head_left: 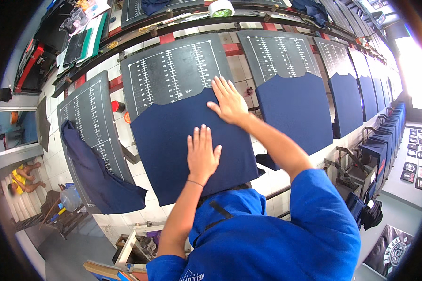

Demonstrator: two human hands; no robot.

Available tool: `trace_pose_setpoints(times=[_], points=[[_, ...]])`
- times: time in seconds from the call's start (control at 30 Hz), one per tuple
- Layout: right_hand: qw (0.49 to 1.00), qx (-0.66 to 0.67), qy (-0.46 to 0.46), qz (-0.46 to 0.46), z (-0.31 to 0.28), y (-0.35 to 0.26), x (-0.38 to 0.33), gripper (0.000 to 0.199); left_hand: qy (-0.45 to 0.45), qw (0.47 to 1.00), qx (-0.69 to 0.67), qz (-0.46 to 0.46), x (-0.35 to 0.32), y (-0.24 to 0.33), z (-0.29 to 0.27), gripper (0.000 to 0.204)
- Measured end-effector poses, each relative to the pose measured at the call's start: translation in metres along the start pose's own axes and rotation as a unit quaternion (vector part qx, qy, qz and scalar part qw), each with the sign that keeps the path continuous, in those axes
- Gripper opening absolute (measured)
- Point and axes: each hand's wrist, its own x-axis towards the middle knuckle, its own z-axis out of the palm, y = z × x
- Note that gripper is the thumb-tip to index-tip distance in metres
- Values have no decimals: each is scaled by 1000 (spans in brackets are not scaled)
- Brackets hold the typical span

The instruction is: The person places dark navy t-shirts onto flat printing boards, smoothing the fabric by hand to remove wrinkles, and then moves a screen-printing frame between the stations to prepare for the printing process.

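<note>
Both hands flat, fingers spread: left hand (201, 154) near, right hand (229, 103) farther.

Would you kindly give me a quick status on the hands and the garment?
Left hand flat, open on navy garment. Right hand flat at its top edge, fingertips on black ruled board. Garment lies spread over board. Nothing in the way.

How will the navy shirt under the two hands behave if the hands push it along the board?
The navy shirt looks like soft cloth, so it would probably wrinkle and bunch rather than slide as one piece. It seems light; its lower edge hangs past the board, so it would likely droop when lifted. Both the left hand and right hand lie flat on it.
</note>
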Motion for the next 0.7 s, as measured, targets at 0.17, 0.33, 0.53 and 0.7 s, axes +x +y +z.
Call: trace_pose_setpoints(times=[0.17,0.33,0.53,0.7], points=[[966,26,-258,16,-39,-87,-192,86,126,985,88,-77,64,-69,-13,70],[960,64,-272,-27,-35,-60,-206,82,126,980,105,-109,88,-64,-8,72],[997,15,-40,-59,-6,19,-18,73,-67,997,31,35,1,66,2,73],[992,62,45,101,3,4,-48,75,-216,974,-50,35,-58,51,-7,77]])
